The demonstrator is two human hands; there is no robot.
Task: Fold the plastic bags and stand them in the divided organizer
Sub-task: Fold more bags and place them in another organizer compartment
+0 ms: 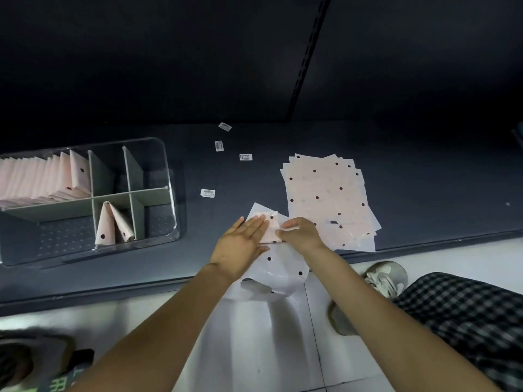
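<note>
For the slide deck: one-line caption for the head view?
Both hands, left and right, fold a dotted plastic bag between the organizer and the flat stack.

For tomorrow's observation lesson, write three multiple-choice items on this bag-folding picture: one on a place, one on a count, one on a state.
1. Where is the stack of unfolded bags?
A. Right of the hands
B. Inside the organizer
C. On the floor

2. How many small labels lie on the table?
A. Two
B. Four
C. Seven

3. How is the left hand?
A. Clenched
B. Flat, pressing the bag being folded
C. Off the table

Answers: 1 A, the stack lies right of the right hand. 2 B, four white labels show. 3 B, its fingers lie straight on the bag.
</note>
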